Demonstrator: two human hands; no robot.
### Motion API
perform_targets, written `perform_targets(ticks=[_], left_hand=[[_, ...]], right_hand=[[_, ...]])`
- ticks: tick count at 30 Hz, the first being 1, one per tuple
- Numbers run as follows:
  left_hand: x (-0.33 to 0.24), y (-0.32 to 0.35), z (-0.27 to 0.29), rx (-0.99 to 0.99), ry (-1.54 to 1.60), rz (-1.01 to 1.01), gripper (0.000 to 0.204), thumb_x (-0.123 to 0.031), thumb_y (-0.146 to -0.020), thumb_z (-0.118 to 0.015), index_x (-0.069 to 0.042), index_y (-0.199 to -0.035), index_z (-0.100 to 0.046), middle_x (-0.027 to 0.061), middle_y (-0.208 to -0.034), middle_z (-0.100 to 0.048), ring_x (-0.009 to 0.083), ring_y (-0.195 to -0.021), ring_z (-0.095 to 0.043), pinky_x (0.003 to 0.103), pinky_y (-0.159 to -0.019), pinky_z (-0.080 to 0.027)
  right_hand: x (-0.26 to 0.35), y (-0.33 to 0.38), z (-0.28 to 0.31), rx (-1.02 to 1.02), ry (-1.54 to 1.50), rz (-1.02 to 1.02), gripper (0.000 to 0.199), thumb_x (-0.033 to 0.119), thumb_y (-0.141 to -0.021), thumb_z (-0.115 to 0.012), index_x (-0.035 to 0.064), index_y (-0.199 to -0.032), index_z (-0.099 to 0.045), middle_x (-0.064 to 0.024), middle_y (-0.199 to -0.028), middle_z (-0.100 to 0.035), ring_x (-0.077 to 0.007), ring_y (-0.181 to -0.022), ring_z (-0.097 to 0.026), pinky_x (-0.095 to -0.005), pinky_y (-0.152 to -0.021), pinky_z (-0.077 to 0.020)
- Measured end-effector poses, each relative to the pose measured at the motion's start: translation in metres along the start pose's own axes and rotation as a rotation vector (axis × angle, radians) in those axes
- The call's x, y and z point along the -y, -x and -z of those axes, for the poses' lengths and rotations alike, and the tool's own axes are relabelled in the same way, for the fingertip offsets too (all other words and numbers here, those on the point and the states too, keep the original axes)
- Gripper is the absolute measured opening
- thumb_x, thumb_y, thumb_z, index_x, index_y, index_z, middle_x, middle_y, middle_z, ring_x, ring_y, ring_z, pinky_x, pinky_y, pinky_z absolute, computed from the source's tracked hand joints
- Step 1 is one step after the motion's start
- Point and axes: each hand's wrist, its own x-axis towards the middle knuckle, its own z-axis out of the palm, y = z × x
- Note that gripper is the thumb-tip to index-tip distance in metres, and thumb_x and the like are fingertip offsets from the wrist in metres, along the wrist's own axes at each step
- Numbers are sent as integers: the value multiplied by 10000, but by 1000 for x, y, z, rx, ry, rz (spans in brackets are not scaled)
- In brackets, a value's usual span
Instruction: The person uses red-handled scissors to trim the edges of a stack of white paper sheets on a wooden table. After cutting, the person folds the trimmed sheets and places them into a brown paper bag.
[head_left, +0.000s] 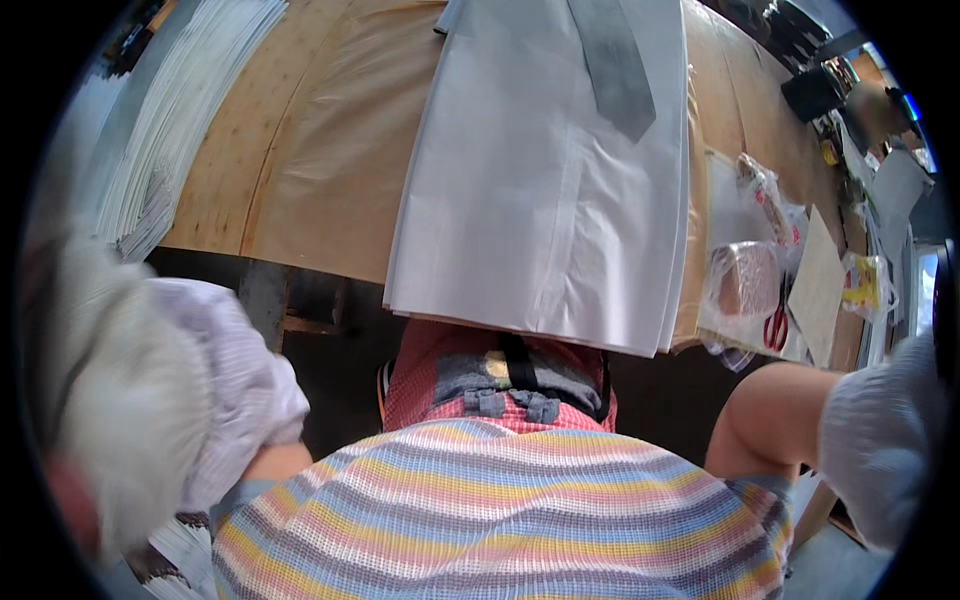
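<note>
Your hands were out of the frame's clear reach: the left one (120, 420), gloved in white and blurred at the edge, gave no sign of whether it gripped anything; of the right, only a bare arm (765, 420) and white sleeve (880, 450) showed. The stack of white fabric pieces (545, 200) lay flat on the brown-papered table (320, 160), its near edge overhanging toward you; judging by that, the stack sat squared but unhandled, red scissors (776, 326) idle at right.

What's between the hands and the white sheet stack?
Nothing visible. The sheet stack overhangs the table edge, open on the near side. Left hand, blurred, is raised off to the left; right hand is out of view past its sleeve.
</note>
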Motion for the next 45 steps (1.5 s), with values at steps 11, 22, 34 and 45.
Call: perform_targets(ticks=[11, 22, 34, 45], left_hand=[[-7, -15, -23, 84, -4, 23, 501, -258, -798, -794, -23, -1215, -646, 178, -1212, -647, 341, -1127, -631, 436, -966, -513], [38, 41, -48, 133, -191, 271, 547, -292, -793, -792, -33, -1246, -626, 171, -1259, -616, 346, -1164, -602, 441, -997, -489], [68, 71, -65, 170, -275, 408, 598, -329, -787, -790, -45, -1279, -604, 165, -1310, -583, 350, -1205, -571, 446, -1031, -463], [78, 84, -74, 195, -313, 440, 645, -364, -782, -789, -55, -1311, -585, 158, -1357, -552, 355, -1242, -543, 451, -1062, -440]], right_hand=[[30, 4, 4, 155, 6, 48, 331, 232, -946, -606, -34, -1133, -667, -131, -1158, -668, -208, -1061, -640, -327, -992, -466], [41, 37, -10, 110, -7, -11, 303, 197, -927, -615, -29, -1123, -664, -129, -1137, -664, -214, -1033, -644, -327, -956, -480], [43, 103, -79, -26, -135, -301, 278, 159, -906, -625, -23, -1112, -661, -126, -1114, -660, -220, -1002, -649, -327, -916, -495], [95, 197, -181, -72, -226, -772, 260, 124, -886, -635, -18, -1102, -659, -123, -1093, -656, -225, -973, -653, -326, -880, -509]])
